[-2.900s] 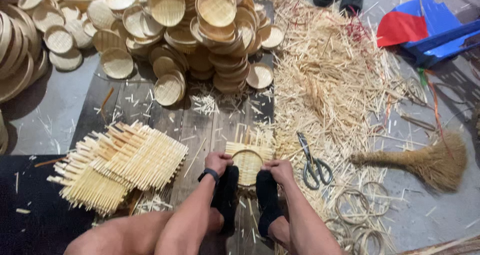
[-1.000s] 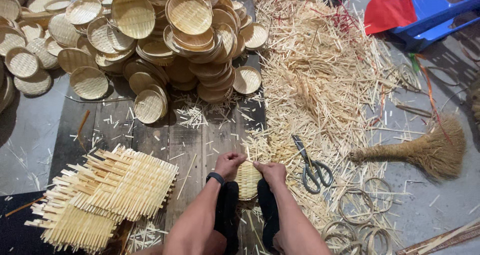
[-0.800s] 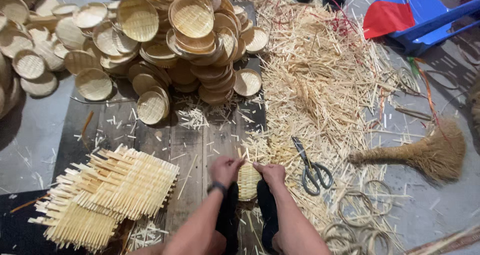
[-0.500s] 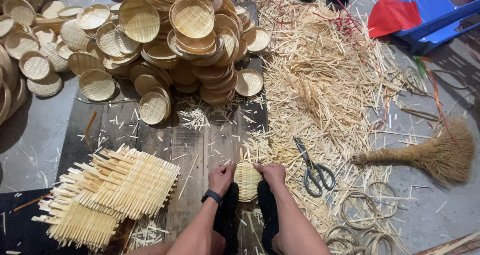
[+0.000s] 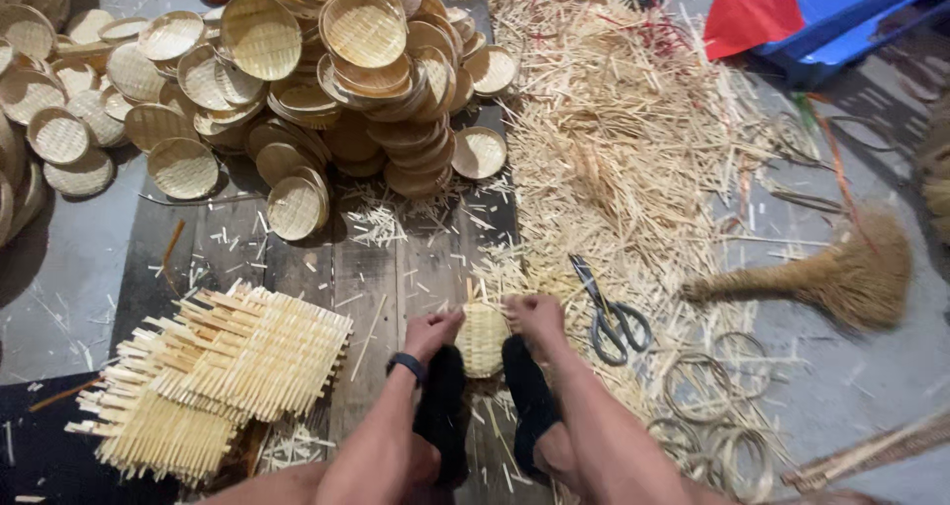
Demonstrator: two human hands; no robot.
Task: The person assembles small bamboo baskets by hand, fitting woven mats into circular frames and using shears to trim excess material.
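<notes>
A small woven bamboo mat stands on edge on the dark wooden boards, held between both hands. My left hand grips its left side; a dark band is on that wrist. My right hand grips its right side. Two feet in black socks press against the mat from below. Scissors lie just right of my right hand.
Stacks of flat woven mats lie at the lower left. A big heap of round woven trays fills the top. Loose bamboo strips cover the right, with a straw broom, bamboo rings and a blue stool.
The mat lay flat and wide between my hands earlier; now it is folded or turned on edge, narrower, with the hands closer together. The view shifted slightly.
</notes>
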